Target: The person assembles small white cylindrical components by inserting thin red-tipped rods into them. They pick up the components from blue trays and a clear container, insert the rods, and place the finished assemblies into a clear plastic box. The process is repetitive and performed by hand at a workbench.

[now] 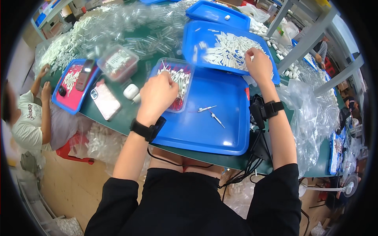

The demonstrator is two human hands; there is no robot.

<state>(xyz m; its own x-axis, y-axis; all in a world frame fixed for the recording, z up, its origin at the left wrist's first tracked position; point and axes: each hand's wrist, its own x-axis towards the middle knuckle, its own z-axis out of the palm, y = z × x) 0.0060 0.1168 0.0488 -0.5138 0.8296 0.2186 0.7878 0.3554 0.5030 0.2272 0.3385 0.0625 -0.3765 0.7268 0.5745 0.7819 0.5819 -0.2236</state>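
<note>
My left hand (159, 94) is above the near edge of a clear plastic box (191, 84), its fingers curled inward. Whatever those fingers hold, if anything, is hidden. Thin sticks with white ends (182, 78) fill the box, pointing various ways. Over the right part of a blue tray (190, 49) is my right hand (260, 66), fingertips pinched together at a heap of short white tubes (228, 51). I cannot make out what is between them. Two thin white pieces with fine tips (217, 119) lie apart in the nearer blue tray (204, 143).
Left of the box are a phone (105, 100), a white earbud case (131, 92) and another clear box (118, 63). A co-worker's hands (45, 80) are beside a small blue tray (67, 107). Clear tubes (157, 41) cover the back. Cables (252, 157) and grey posts (315, 47) stand right.
</note>
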